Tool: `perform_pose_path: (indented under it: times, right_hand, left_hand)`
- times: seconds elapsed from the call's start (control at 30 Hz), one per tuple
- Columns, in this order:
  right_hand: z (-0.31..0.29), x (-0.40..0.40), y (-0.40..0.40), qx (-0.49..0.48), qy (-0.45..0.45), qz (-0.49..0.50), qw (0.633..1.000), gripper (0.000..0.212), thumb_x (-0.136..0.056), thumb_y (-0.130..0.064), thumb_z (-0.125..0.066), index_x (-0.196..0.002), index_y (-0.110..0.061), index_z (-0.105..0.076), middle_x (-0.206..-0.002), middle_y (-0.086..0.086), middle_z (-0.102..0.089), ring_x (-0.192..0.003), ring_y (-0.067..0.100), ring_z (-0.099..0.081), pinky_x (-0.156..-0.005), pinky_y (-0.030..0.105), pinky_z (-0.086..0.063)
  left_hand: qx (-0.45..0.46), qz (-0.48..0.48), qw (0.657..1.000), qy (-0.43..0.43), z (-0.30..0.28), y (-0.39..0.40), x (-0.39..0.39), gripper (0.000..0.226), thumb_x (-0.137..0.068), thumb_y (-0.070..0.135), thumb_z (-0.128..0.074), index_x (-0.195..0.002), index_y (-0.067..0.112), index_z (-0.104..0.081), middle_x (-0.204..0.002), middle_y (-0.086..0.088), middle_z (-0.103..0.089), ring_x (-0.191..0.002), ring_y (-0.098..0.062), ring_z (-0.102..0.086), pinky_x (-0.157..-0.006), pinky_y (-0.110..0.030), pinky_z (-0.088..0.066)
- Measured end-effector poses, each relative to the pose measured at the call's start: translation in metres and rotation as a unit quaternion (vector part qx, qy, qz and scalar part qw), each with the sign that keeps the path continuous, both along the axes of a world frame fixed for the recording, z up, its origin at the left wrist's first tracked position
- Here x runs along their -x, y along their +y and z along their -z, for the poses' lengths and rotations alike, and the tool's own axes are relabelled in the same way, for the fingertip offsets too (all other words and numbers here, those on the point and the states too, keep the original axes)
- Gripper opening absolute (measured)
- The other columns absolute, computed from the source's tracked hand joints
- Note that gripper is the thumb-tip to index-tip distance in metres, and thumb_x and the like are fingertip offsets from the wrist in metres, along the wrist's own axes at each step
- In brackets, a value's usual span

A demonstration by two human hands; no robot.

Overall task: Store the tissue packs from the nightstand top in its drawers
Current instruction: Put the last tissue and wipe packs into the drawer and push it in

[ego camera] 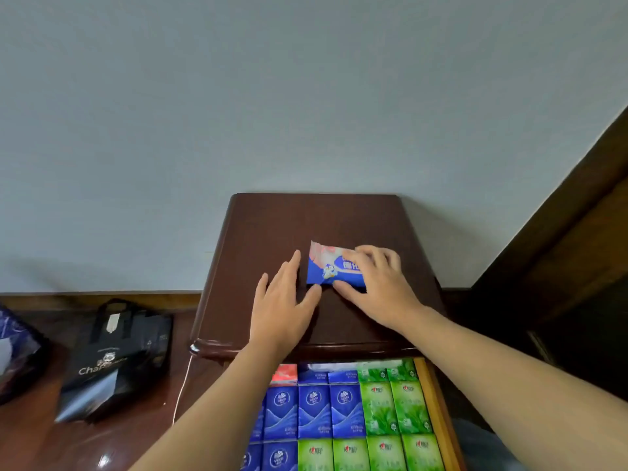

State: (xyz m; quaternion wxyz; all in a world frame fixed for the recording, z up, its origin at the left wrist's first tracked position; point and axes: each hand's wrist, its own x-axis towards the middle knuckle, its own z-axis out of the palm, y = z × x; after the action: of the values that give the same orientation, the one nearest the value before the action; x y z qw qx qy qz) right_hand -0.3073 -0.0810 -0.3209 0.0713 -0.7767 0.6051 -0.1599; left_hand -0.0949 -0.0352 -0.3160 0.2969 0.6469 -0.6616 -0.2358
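Note:
One blue, white and pink tissue pack (327,266) lies flat on the dark wooden nightstand top (272,226). My right hand (377,283) grips it from the right, fingers over its top and thumb under its near edge. My left hand (285,300) hovers flat just left of the pack, fingers straight, its thumb near the pack's lower left corner. Below the top, the open drawer (438,419) holds several blue tissue packs (314,411) on the left and several green tissue packs (394,413) on the right, plus a red one (284,374) at the back.
A black shopping bag (115,358) stands on the wooden floor to the left, with a white cable (181,392) hanging beside the nightstand. A blue-patterned bag (13,348) sits at the far left edge. Dark wooden furniture (577,249) rises on the right against the pale wall.

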Motion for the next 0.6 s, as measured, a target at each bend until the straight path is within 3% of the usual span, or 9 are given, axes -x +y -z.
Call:
perform_pose_path:
  times: [0.1, 0.2, 0.27, 0.33, 0.43, 0.5, 0.6]
  right_hand:
    - [-0.002, 0.005, 0.061, 0.009, 0.037, -0.015, 0.999, 0.08, -0.083, -0.087, -0.04, -0.141, -0.034, -0.054, -0.132, -0.007, -0.048, -0.12, 0.023, -0.043, -0.103, 0.04, -0.04]
    - [-0.004, 0.01, 0.108, 0.0, 0.036, -0.024, 0.999, 0.078, -0.074, -0.089, -0.051, -0.135, -0.04, -0.052, -0.124, -0.01, -0.049, -0.117, 0.019, -0.047, -0.095, 0.041, -0.04]
    - [-0.005, 0.011, 0.133, -0.019, 0.012, -0.016, 1.0, 0.085, -0.064, -0.086, -0.065, -0.135, -0.045, -0.046, -0.12, -0.013, -0.048, -0.113, 0.017, -0.046, -0.09, 0.039, -0.038]
    - [-0.001, 0.01, 0.159, -0.041, -0.005, -0.02, 0.999, 0.09, -0.059, -0.083, -0.072, -0.136, -0.046, -0.042, -0.119, -0.016, -0.047, -0.111, 0.015, -0.045, -0.086, 0.037, -0.036]
    - [0.011, 0.012, 0.191, -0.055, 0.036, -0.05, 0.997, 0.091, -0.061, -0.081, -0.074, -0.138, -0.044, -0.043, -0.124, -0.016, -0.045, -0.115, 0.013, -0.042, -0.086, 0.035, -0.039]
    - [0.019, 0.012, 0.201, -0.078, 0.021, -0.074, 0.994, 0.088, -0.067, -0.068, -0.083, -0.141, -0.038, -0.046, -0.128, -0.012, -0.044, -0.121, 0.014, -0.038, -0.094, 0.035, -0.043]
    - [0.028, 0.006, 0.206, -0.105, -0.004, -0.076, 0.992, 0.08, -0.077, -0.048, -0.088, -0.143, -0.03, -0.048, -0.133, -0.006, -0.044, -0.128, 0.015, -0.037, -0.104, 0.029, -0.041]
  left_hand:
    - [0.003, 0.036, 0.999, 0.005, 0.003, 0.047, 0.007, 0.062, -0.102, 0.046, -0.05, -0.159, 0.048, -0.026, -0.162, 0.019, -0.036, -0.156, -0.005, -0.017, -0.127, -0.034, 0.0]
    - [0.02, 0.042, 0.998, 0.052, 0.003, 0.096, 0.014, 0.049, -0.097, 0.028, -0.064, -0.143, 0.041, -0.055, -0.15, 0.013, -0.053, -0.15, -0.008, -0.032, -0.125, -0.032, -0.007]
    - [0.018, 0.015, 0.992, 0.123, 0.005, 0.126, 0.018, 0.041, -0.094, 0.015, -0.07, -0.13, 0.034, -0.064, -0.132, 0.016, -0.063, -0.134, -0.006, -0.051, -0.119, -0.025, -0.028]
    - [-0.019, -0.017, 0.981, 0.193, 0.007, 0.157, 0.019, 0.04, -0.093, 0.013, -0.072, -0.125, 0.035, -0.063, -0.122, 0.021, -0.063, -0.118, 0.0, -0.058, -0.102, -0.021, -0.048]
    - [-0.068, -0.007, 0.983, 0.168, 0.022, 0.194, 0.016, 0.044, -0.092, 0.011, -0.073, -0.132, 0.026, -0.063, -0.125, 0.018, -0.061, -0.117, -0.003, -0.058, -0.099, -0.029, -0.053]
    - [-0.086, 0.011, 0.988, 0.128, 0.03, 0.209, 0.014, 0.046, -0.091, 0.006, -0.07, -0.134, 0.02, -0.062, -0.13, 0.01, -0.062, -0.118, -0.009, -0.059, -0.1, -0.031, -0.052]
    - [-0.122, 0.023, 0.986, 0.107, 0.035, 0.214, 0.015, 0.05, -0.091, 0.005, -0.068, -0.139, 0.016, -0.058, -0.135, 0.005, -0.059, -0.12, -0.011, -0.057, -0.097, -0.018, -0.046]
